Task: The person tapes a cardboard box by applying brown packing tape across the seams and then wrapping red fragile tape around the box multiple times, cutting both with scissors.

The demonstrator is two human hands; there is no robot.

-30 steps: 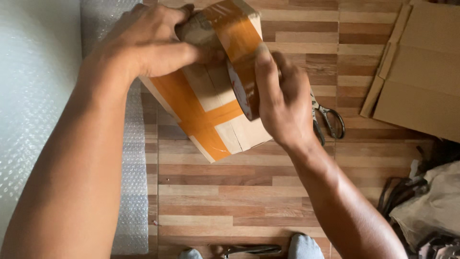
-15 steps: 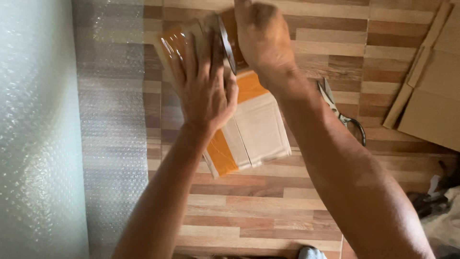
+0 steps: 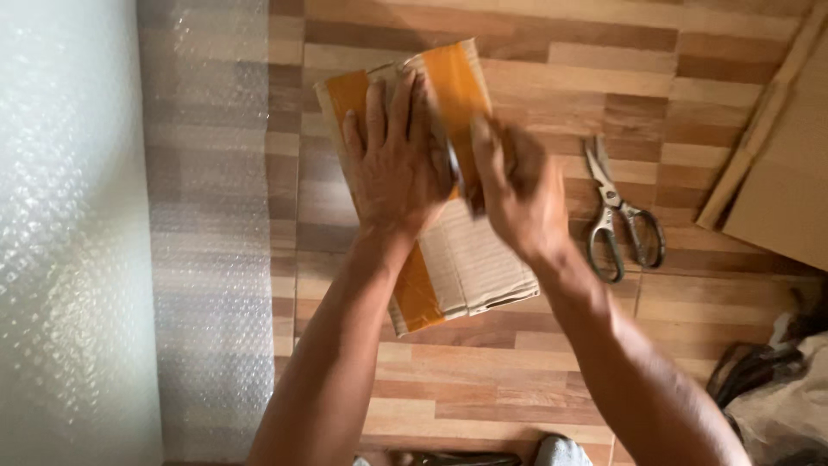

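Box [image 3: 448,259] now lies flat on the wood floor [image 3: 535,380] — half a second ago it stood tilted. Left hand [image 3: 397,168] presses it, fingers spread. Right hand [image 3: 509,194] — blurred, fingers closed around a tape roll [image 3: 455,168] — runs orange tape along the top. Scissors [image 3: 617,216] lie near.

Scissors [image 3: 623,216] with grey handles lie on the wood-patterned floor [image 3: 535,380], right of centre. Flat cardboard [image 3: 776,164] rests at the far right. A clear bubble wrap sheet [image 3: 129,242] covers the left side. Dark straps [image 3: 750,367] lie near right.
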